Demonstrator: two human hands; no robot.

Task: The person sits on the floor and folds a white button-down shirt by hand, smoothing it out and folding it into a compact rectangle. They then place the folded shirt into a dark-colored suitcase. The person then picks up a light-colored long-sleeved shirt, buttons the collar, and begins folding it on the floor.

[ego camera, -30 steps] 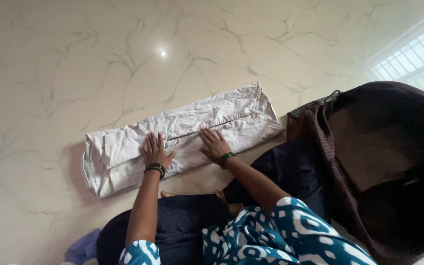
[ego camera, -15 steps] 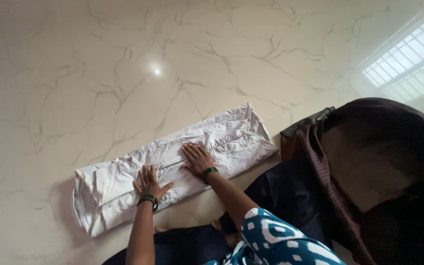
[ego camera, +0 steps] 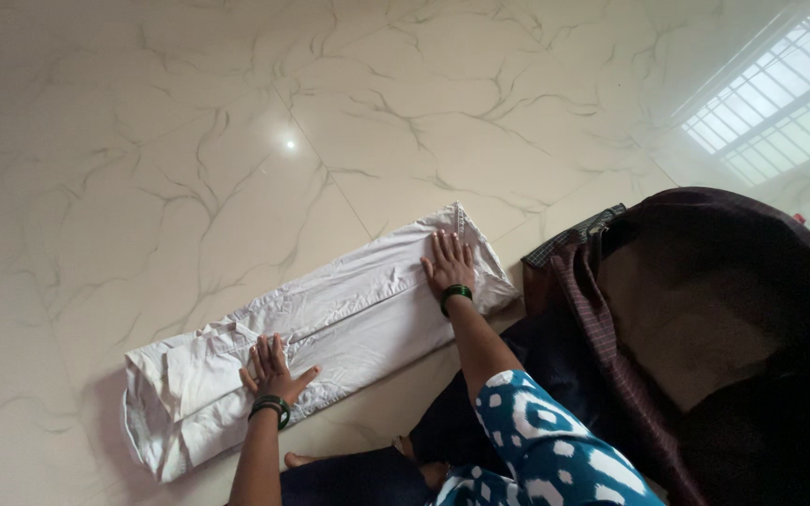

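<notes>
Two hands flat on the cloth, and they are now spread far wider than a second ago! The right hand point(ego camera: 449, 264) has slid from the middle of the folded white garment point(ego camera: 330, 328) out to its far end, near the stitched hem, palm down, fingers together and released, gripping nothing. The left hand point(ego camera: 272, 370) has drifted the other way, towards the bulkier, rumpled end, fingers splayed, also open and pressing rather than holding. By the look of it, the stretch between the hands lies smoother than before, with fewer wrinkles along the central seam, so the flattening seems to be working outwards from the centre.

The garment lies as a long strip straight on the pale marble floor point(ego camera: 189, 141), running diagonally in front of the person's knees. To the right, just beside the hem end, sits a dark maroon bag or bundle of cloth point(ego camera: 724, 319), its top gaping. What is inside it is too dark to tell, though a checked fabric edge point(ego camera: 574, 234) shows at its rim.
</notes>
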